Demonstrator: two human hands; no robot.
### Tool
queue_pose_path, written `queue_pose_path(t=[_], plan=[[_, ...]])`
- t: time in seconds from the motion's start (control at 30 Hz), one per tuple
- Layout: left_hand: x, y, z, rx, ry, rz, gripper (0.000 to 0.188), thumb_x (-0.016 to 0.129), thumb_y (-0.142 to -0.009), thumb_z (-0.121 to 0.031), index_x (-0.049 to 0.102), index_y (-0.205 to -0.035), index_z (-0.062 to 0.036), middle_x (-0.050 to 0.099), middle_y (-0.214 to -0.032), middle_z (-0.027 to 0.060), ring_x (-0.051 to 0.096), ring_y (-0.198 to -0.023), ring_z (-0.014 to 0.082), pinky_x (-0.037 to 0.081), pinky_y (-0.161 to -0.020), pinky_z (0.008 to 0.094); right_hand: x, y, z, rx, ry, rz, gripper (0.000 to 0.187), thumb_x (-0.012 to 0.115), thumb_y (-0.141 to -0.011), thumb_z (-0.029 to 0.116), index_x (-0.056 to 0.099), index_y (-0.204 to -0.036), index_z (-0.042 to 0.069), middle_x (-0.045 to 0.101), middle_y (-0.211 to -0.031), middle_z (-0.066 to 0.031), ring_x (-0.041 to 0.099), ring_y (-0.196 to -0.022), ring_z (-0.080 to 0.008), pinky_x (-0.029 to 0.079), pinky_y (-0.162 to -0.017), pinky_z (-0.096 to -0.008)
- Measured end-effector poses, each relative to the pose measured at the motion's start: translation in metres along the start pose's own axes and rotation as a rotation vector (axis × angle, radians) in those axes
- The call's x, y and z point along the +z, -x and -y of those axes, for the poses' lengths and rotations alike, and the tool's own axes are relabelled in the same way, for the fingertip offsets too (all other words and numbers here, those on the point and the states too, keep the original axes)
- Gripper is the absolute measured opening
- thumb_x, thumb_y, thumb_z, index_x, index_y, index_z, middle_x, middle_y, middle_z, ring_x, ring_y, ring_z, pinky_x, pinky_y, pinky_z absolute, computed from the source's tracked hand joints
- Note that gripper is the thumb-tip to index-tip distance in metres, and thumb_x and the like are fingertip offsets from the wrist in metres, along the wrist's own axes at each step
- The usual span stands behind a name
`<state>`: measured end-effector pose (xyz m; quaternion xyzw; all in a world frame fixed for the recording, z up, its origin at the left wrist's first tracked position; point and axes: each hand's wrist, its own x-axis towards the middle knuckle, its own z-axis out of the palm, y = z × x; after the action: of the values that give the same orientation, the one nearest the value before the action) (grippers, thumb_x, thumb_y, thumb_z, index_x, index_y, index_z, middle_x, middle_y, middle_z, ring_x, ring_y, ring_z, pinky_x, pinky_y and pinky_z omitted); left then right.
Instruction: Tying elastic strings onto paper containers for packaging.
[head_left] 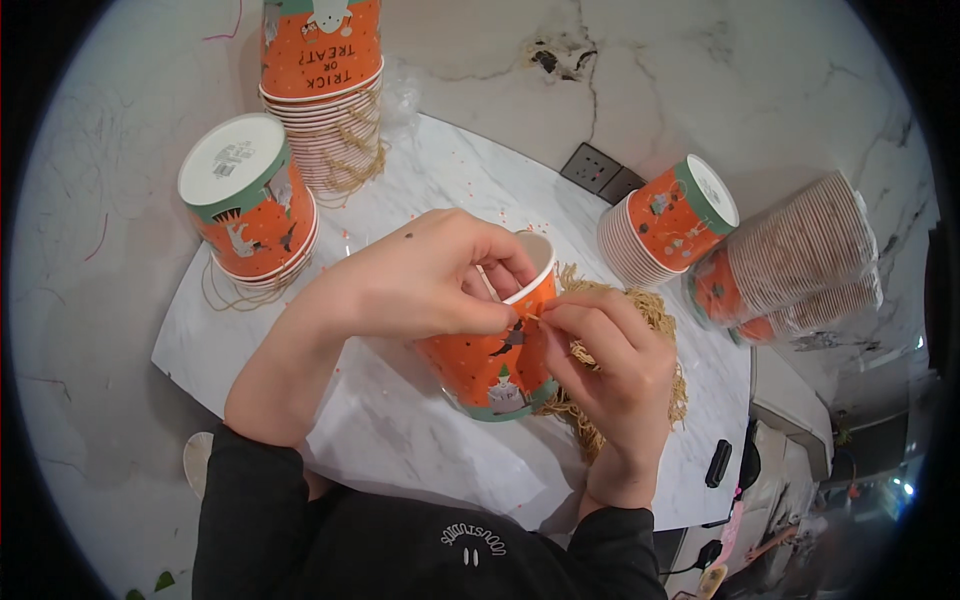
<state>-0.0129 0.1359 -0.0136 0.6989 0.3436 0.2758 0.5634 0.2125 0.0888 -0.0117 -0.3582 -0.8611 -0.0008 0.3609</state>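
An orange paper cup (pixel 485 372) with a green base band, a white rim and Halloween-style pictures stands tilted in front of me. My left hand (pixel 425 275) grips it at the rim, fingers reaching inside and thumb pressed on the outer wall. Against the wall just below the rim, my right hand (pixel 615 355) pinches the end of a thin tan cord (pixel 533 318). Whether the cord passes through the wall is hidden by my fingers. Beside and partly beneath my right hand lies a loose heap of tan cords (pixel 660 318).
At the upper left stand a tall upside-down cup stack (pixel 325 130) and a shorter one (pixel 250 215), both with cords hanging. Another upside-down stack (pixel 665 220) is at the right, near plastic-wrapped cups (pixel 800 255) and a black wall socket (pixel 590 168). The table (pixel 430 460) is white marbled.
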Motion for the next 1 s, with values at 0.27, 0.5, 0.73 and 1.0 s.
queue_pose_path(t=[0.27,0.5,0.73,1.0], plan=[[0.0,-0.001,0.0,-0.029,0.089,0.023,0.034,0.068,-0.084,0.001,0.067,-0.118,0.006,0.072,-0.096,0.002,0.064,-0.075,0.0,0.048,-0.065,0.0174,0.003,0.001,-0.001,0.067,-0.001,-0.002,0.017,0.077,-0.08,0.0,0.066,-0.093,0.005,0.066,-0.09,-0.0064,0.068,-0.068,-0.0229,0.055,-0.058,-0.0331],[0.0,-0.002,0.001,-0.035,0.126,0.063,0.036,0.071,-0.085,0.001,0.066,-0.121,0.0063,0.073,-0.108,0.0062,0.065,-0.076,0.0006,0.048,-0.065,0.0176,0.003,0.001,-0.003,0.036,0.023,-0.002,0.016,0.076,-0.081,0.001,0.067,-0.094,0.004,0.066,-0.09,-0.0066,0.068,-0.068,-0.0235,0.055,-0.058,-0.0337],[-0.006,-0.008,0.006,-0.142,0.256,0.165,0.03,0.068,-0.097,-0.006,0.065,-0.125,0.0055,0.073,-0.108,0.0039,0.066,-0.089,0.0022,0.051,-0.071,0.0179,0.004,0.001,-0.002,0.03,0.049,0.005,0.016,0.077,-0.081,0.001,0.068,-0.095,0.004,0.067,-0.09,-0.0064,0.068,-0.069,-0.0235,0.055,-0.058,-0.0333],[-0.003,-0.016,0.018,-0.047,0.288,0.156,0.025,0.065,-0.098,-0.007,0.068,-0.119,0.0056,0.073,-0.099,0.0021,0.067,-0.088,0.004,0.053,-0.073,0.018,0.006,0.001,-0.006,0.028,0.018,0.011,0.016,0.076,-0.083,0.002,0.07,-0.097,0.004,0.068,-0.09,-0.0072,0.069,-0.072,-0.025,0.056,-0.061,-0.0342]])
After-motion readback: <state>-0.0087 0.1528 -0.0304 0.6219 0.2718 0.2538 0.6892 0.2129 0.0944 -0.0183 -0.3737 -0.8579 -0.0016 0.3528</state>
